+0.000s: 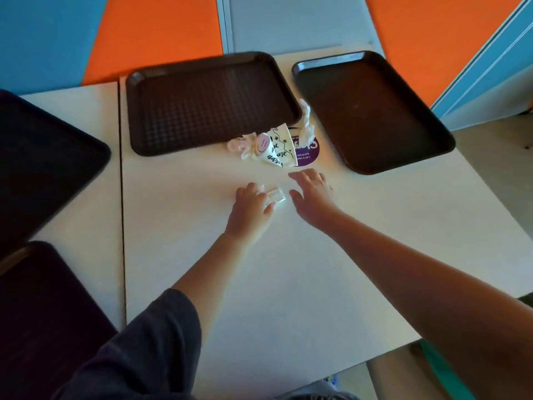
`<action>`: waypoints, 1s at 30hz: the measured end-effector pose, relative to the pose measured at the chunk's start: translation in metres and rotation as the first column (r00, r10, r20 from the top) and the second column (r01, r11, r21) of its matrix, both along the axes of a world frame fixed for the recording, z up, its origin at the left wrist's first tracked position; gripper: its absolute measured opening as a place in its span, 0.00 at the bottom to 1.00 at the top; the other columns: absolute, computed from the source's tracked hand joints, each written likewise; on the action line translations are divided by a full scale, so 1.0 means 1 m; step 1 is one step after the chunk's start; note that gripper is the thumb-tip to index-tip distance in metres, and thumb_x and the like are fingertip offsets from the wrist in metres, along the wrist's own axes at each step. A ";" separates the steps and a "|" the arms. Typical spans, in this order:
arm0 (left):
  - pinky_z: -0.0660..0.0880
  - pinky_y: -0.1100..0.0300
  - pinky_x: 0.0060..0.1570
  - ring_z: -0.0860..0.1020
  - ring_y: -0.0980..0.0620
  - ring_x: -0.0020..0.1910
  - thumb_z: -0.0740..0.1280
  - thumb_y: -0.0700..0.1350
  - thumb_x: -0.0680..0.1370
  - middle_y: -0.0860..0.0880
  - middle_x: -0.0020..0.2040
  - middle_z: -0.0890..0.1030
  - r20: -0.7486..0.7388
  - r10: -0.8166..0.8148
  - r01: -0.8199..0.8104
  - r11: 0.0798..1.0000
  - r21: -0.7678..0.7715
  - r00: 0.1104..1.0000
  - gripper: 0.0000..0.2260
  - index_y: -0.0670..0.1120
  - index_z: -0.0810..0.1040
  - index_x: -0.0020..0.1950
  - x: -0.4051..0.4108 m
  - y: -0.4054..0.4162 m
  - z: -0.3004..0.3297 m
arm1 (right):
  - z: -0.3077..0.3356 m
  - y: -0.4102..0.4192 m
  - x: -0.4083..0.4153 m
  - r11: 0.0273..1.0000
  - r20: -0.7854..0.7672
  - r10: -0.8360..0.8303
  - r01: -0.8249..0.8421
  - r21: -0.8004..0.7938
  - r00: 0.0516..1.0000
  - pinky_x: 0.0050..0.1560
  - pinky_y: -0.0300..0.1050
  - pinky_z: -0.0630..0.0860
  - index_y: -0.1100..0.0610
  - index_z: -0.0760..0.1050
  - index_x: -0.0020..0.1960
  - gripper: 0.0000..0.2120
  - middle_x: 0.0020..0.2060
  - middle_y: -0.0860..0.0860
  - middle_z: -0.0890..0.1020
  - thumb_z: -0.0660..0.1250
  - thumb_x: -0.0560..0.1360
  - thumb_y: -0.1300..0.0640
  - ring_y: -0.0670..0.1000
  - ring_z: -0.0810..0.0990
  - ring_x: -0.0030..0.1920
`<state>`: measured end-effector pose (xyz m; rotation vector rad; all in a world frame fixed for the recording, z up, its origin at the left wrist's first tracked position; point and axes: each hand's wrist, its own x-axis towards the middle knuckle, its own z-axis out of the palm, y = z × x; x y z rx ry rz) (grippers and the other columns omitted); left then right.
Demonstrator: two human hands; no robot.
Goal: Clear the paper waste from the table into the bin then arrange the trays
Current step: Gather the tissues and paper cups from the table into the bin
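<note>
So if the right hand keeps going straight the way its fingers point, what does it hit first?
Most likely the printed paper wrapper, lying just beyond the right hand, beside the purple sticker. Its height above the table is unclear.

1. Left arm: a dark charcoal fabric sleeve (161, 339) covers the upper arm and ends near the elbow with a rounded, loose hem. The cloth is plain, with soft folds and no visible print or logo.
2. Left forearm and left hand (251, 207): bare; no watch, ring or band visible.
3. Right arm: bare along its whole visible length; no sleeve in view.
4. Right hand (313, 192): bare; slight motion blur, no jewellery discernible.
</note>
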<state>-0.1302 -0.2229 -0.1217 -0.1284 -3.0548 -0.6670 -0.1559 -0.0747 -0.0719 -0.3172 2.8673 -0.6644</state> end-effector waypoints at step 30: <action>0.71 0.53 0.45 0.74 0.40 0.43 0.69 0.35 0.70 0.41 0.44 0.79 -0.080 0.192 -0.151 0.921 0.358 0.978 0.06 0.39 0.75 0.34 0.002 -0.042 -0.028 | -0.002 -0.075 -0.056 0.985 -0.097 -0.153 0.160 0.061 0.983 0.39 0.41 0.63 0.65 0.76 0.41 0.09 0.41 0.60 0.76 0.57 0.71 0.71 0.55 0.73 0.43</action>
